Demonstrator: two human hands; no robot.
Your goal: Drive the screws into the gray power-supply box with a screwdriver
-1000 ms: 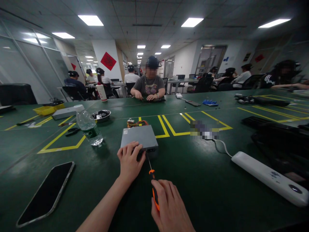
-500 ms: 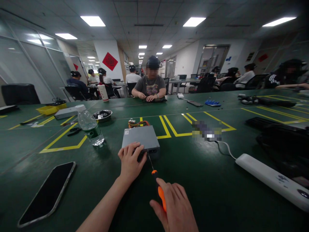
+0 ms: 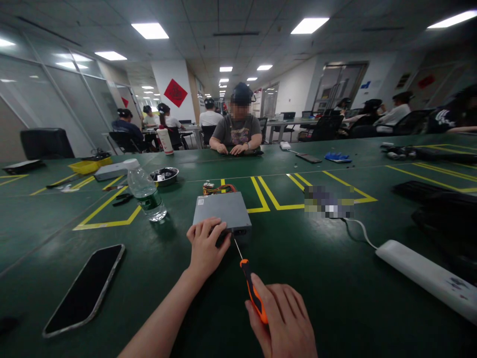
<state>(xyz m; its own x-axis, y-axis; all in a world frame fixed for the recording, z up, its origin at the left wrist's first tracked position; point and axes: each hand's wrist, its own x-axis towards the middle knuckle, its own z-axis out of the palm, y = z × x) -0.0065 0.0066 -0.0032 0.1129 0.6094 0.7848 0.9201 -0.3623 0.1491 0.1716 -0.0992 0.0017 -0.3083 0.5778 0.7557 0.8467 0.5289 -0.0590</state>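
A grey metal computer power supply (image 3: 223, 206) lies on the green table, its bundle of coloured cables (image 3: 219, 188) at the far side. My left hand (image 3: 208, 243) grips its near left edge, fingers over the top and thumb at the near face. In my right hand (image 3: 281, 313) is an orange and black screwdriver (image 3: 253, 291), held by the handle between thumb and fingers. The shaft slants up and away to the near face of the power supply, close to my left thumb. Exactly what the tip touches is too small to make out.
To the left are a water bottle (image 3: 147, 191), a phone (image 3: 85, 288) and a metal bowl (image 3: 164, 176). A white power strip (image 3: 428, 278) with a cable lies at right. Across the table sits a person (image 3: 236, 132). Yellow tape (image 3: 264, 196) marks the tabletop.
The view has swung slightly left, so the scene sits further right. The screwdriver handle shows more of its black side, as if turned. Both hands keep their places at the power supply.
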